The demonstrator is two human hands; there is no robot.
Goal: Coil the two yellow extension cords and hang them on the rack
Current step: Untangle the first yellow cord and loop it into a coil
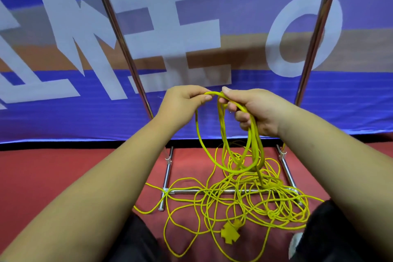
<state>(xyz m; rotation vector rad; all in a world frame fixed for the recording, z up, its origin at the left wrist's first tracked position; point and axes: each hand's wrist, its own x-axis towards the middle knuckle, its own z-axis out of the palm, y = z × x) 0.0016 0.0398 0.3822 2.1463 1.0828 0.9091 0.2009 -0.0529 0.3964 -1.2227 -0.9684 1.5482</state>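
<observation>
A: Which step?
B: Coiling, early on. Right hand (257,112) grips a few hanging loops of thin, round, pliable yellow extension cord (253,134), between the uprights of the shiny chrome-tube rack (121,34). Left hand (182,102) pinches the feed strand beside it.
A: The remainder?
B: Loose tangled heap (244,198) across the rack's base bar, on matte red carpet (63,176). Flat yellow outlet end (230,233) sits on the rack's near side. Can't tell the two cords apart.
A: Next?
B: Probably lay another loop into the right hand. The strand must pull clear of the tangle, so there's a snag risk.
</observation>
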